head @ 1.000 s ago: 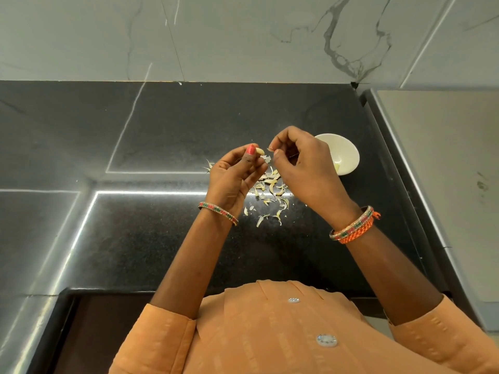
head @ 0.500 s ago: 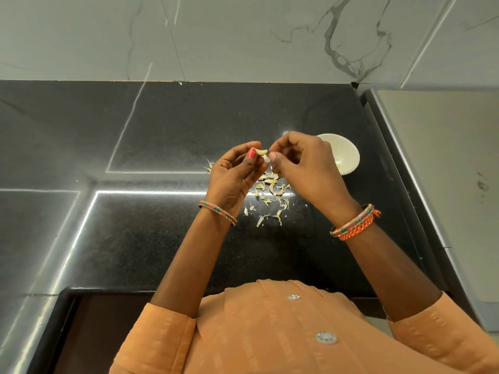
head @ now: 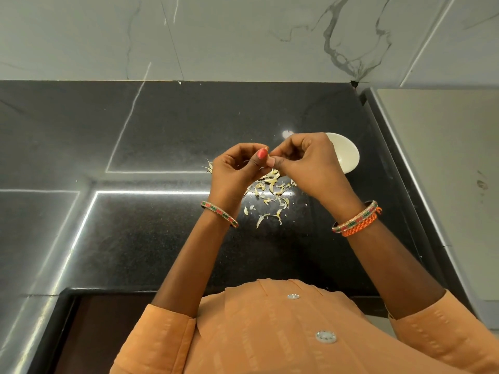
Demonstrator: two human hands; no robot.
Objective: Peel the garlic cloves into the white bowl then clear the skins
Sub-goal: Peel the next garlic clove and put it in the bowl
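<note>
above the black counter [head: 167, 238], both hands' fingers [head: 272, 161] pinch the garlic clove [head: 266, 149].

White bowl [head: 348, 157], black speckled counter [head: 167, 238]

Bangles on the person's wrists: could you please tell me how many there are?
3: one bangle on the left wrist, a patterned bangle and an orange bangle on the right.

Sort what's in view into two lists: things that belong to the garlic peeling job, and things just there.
Part of the job:
garlic clove, pinched between left hand and right hand
white bowl
garlic skins scattered on the black counter

Just there:
bangles on the wrists
marble wall
</note>
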